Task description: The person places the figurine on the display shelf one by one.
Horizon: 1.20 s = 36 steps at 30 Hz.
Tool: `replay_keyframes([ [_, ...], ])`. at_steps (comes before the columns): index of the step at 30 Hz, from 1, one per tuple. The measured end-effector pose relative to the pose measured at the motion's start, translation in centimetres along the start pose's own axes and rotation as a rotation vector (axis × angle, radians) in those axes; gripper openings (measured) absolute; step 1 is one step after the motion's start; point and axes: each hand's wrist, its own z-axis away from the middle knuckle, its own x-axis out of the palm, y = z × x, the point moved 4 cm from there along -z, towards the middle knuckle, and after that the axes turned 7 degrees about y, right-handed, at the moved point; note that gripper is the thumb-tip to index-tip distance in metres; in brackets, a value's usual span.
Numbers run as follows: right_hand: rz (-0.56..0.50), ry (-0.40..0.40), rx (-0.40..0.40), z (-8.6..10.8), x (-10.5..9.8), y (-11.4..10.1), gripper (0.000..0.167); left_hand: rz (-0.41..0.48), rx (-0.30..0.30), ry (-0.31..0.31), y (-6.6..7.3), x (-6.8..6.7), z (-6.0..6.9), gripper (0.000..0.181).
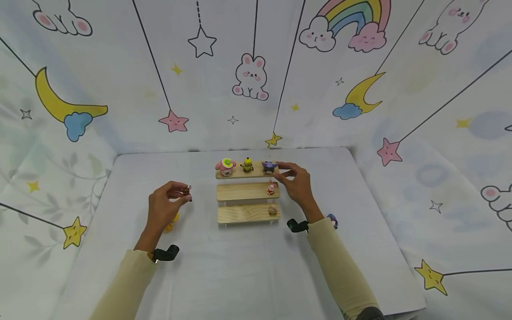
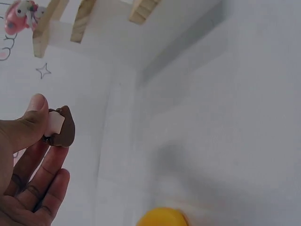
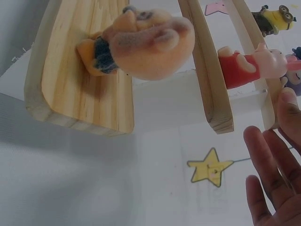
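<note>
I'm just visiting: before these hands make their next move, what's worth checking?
1. Brown figure pinched in the left hand: ok.
2. Purple figure on the top shelf: ok.
3. Right hand no longer gripping it: cannot tell.
4. Room on the middle shelf, left of the pink figure in red: ok.
5. Yellow toy shelved: not ok, on the table.

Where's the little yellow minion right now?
In the head view, the yellow minion stands midway along the top shelf, between the pink figure on the left and the purple figure by the right hand.
</note>
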Motion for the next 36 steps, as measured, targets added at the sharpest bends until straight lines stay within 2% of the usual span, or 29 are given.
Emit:
replay_keyframes([
  [9, -0.002, 0.001, -0.012, -0.1, 0.1, 0.0, 0.041, 0.122, 0.088, 0.022, 4.7, 1.0, 0.2, 0.038],
  [17, 0.000, 0.003, -0.015, 0.0, 0.1, 0.0, 0.040, 0.219, 0.174, 0.029, 7.8, 2.8, 0.5, 0.038],
  [25, 0.011, 0.000, -0.007, 0.1, 0.0, 0.0, 0.040, 0.293, 0.251, 0.038, 9.9, 5.6, 1.1, 0.040],
  [30, 0.017, 0.002, 0.000, 0.1, 0.0, -0.1, 0.041, 0.324, 0.311, 0.055, 10.9, 7.8, 1.3, 0.041],
  [36, 0.019, 0.003, -0.006, 0.0, 0.0, -0.2, 0.041, 0.335, 0.341, 0.074, 11.8, 10.5, 1.5, 0.040],
])
